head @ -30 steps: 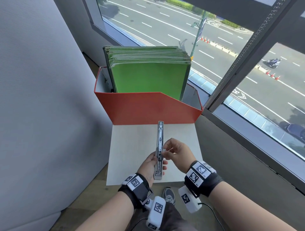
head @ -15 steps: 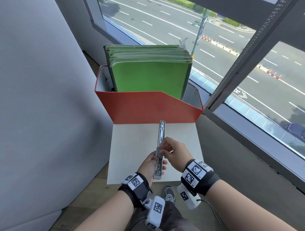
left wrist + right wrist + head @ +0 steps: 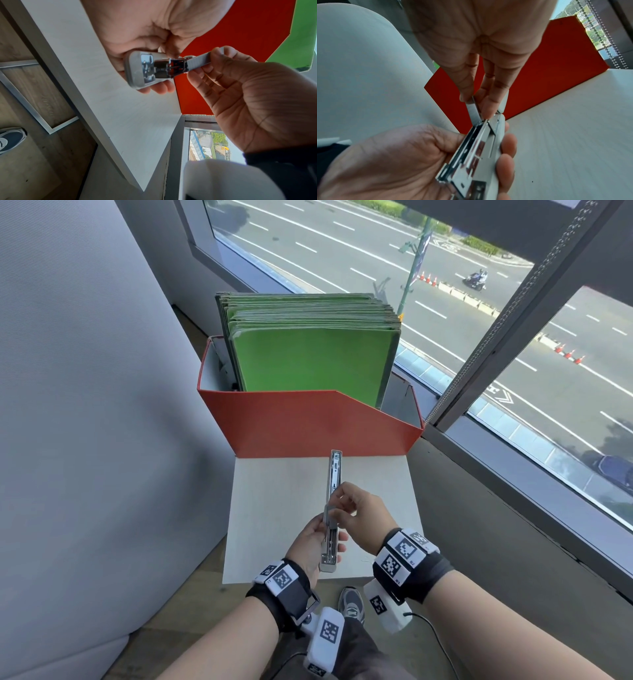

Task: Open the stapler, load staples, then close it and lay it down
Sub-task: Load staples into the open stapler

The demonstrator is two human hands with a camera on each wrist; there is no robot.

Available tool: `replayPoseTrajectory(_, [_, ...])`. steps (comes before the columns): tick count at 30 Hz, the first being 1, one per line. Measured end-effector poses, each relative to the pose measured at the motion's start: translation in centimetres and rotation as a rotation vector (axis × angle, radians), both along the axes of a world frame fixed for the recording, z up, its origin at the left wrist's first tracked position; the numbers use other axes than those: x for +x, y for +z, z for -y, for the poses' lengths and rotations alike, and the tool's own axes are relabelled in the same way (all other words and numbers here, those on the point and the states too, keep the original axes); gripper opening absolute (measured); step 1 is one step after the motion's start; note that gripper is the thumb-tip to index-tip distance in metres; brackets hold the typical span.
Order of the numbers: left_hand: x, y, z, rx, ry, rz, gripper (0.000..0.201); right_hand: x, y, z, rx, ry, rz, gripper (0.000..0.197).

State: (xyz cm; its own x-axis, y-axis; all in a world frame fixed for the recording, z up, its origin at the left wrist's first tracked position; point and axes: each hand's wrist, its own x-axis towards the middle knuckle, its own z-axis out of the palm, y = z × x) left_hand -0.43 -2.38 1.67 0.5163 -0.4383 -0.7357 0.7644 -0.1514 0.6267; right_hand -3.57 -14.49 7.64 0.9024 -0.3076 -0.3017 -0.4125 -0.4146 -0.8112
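Silver and grey, the long metal stapler (image 3: 331, 515) is held in the air above the pale wooden table (image 3: 274, 508), opened out flat so that base and magazine arm form one long line. Its long axis runs straight away from the person: the near end lies in the left palm, the far end points at the orange cardboard file box (image 3: 308, 426) at the back of the table. The left hand (image 3: 313, 546) cradles the near half from below, fingers curled up round its right side and thumb on its left. The right hand (image 3: 363, 517) pinches a grey strip of staples (image 3: 199, 62) between thumb and fingertips, its lower end touching the open channel near the stapler's middle. In the right wrist view the strip (image 3: 473, 111) stands tilted up from the shiny rail. Green folders (image 3: 308, 361) stand upright in the box. A grey sneaker (image 3: 351, 602) shows on the floor below the table's near edge.
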Motion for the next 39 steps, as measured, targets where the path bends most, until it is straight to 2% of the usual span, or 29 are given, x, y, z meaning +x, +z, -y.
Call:
replayPoseTrajectory(11, [0.3,-0.7,-0.3,-0.027,0.037,-0.037,0.034,0.0,-1.0,0.1,0.042,-0.024,-0.001,0.016])
replayPoseTrajectory(19, [0.4,-1.0,-0.1,-0.066,0.054,-0.074,0.035,0.2,-1.6,0.1,0.000,-0.032,0.000,0.017])
replayPoseTrajectory(26, [0.6,-1.3,0.0,-0.083,0.081,-0.100,0.033,0.3,-2.4,-0.1,-0.140,0.044,0.035,0.014])
replayPoseTrajectory(34, [1.3,-1.3,0.1,-0.117,0.066,-0.101,0.031,-0.9,-2.9,-0.9,-0.143,0.090,0.044,0.009])
replayPoseTrajectory(39, [1.5,-1.3,0.0,-0.151,0.077,-0.103,0.034,-1.9,-3.4,-1.7,-0.215,0.111,0.077,0.009])
